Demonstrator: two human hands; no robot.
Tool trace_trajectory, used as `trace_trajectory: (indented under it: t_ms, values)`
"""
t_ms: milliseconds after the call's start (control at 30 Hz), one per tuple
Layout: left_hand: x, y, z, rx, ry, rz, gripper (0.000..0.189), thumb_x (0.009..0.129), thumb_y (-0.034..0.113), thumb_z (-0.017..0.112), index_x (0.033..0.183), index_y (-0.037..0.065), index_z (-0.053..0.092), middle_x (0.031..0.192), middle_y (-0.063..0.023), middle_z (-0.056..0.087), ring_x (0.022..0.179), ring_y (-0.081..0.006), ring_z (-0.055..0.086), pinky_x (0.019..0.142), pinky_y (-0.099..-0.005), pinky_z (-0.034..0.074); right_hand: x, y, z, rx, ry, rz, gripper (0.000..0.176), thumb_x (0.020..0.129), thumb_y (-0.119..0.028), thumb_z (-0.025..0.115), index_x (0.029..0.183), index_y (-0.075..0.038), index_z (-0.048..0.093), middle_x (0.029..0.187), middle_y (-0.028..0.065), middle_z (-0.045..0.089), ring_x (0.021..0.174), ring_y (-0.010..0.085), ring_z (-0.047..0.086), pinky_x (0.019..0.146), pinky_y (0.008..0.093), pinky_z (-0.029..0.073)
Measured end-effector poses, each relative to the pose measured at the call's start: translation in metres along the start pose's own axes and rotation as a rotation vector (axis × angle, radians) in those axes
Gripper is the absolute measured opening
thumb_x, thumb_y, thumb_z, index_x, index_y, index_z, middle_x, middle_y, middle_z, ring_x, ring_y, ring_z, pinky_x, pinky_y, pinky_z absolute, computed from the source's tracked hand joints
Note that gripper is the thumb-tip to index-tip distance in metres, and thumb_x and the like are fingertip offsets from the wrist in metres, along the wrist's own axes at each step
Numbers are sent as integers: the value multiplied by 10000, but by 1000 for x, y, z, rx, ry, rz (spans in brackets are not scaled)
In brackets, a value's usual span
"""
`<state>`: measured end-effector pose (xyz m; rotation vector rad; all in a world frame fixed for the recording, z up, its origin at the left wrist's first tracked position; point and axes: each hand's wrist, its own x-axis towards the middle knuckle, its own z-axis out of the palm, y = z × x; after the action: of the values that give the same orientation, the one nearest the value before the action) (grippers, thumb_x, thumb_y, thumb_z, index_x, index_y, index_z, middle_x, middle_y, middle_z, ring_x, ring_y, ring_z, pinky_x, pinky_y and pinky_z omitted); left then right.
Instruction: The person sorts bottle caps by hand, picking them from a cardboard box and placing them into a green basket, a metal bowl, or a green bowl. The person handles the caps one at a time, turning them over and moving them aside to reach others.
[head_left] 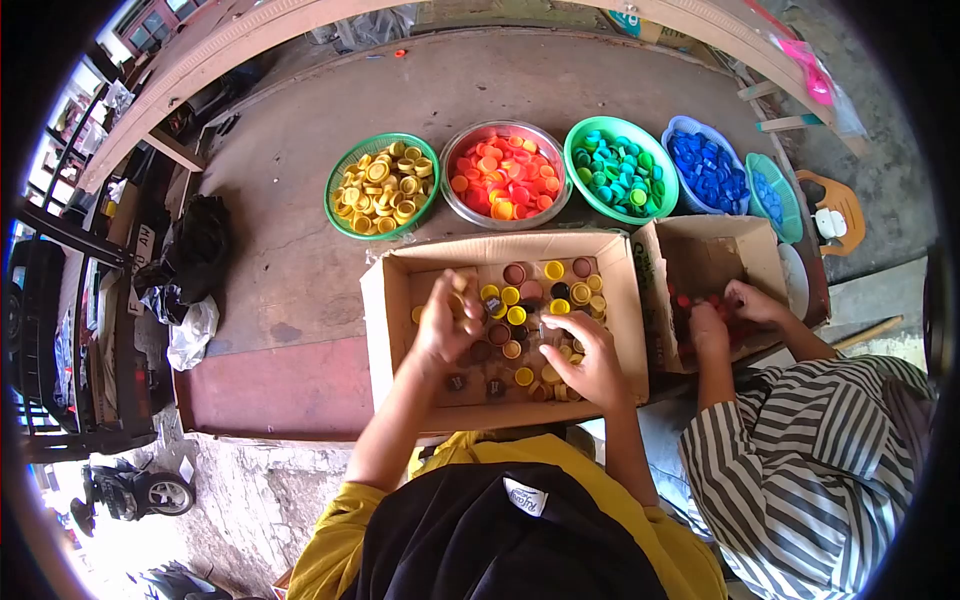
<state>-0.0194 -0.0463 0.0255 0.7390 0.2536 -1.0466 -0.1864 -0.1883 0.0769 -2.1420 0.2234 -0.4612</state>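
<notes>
Loosely, caps (516, 315) lie between and around hands (593, 365).

Bright light floods the left side, where a motorbike (135, 492) stands by pale, patchy ground (255, 475), while a wooden beam (245, 50) runs beyond the worn brown table (265, 270).

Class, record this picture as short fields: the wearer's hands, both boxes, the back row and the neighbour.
Wearer: left hand and right hand over mixed caps; grip unclear
Boxes: larger box with yellow, brown and black caps; smaller box with reddish pieces
Back row, left to right: green basket, yellow caps; metal bowl, red-orange caps; light-green basin, green caps; blue basket, blue caps; teal basket, light-blue pieces
Alongside: person in striped top, working at the smaller box
</notes>
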Motion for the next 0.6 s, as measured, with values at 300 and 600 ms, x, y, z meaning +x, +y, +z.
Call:
trace_trajectory:
  t_ms: [300,600]
  values:
    - [92,159,25,882,321,822,319,908,335,418,873,24,481,652,-45,512,587,-115,538,489,-248,474,-24,24,-7,-138,-37,166,283,731,-79,620,1006,-34,576,905,123,586,849,270,574,760,340,449]
    - [129,163,-22,2024,454,844,479,843,379,458,1243,118,428,1370,-155,302,1236,-366,297,1005,-505,219,-28,30,-12,-160,15,219,279,730,-78,620,999,-19,582,887,133,587,836,271,575,753,335,449]
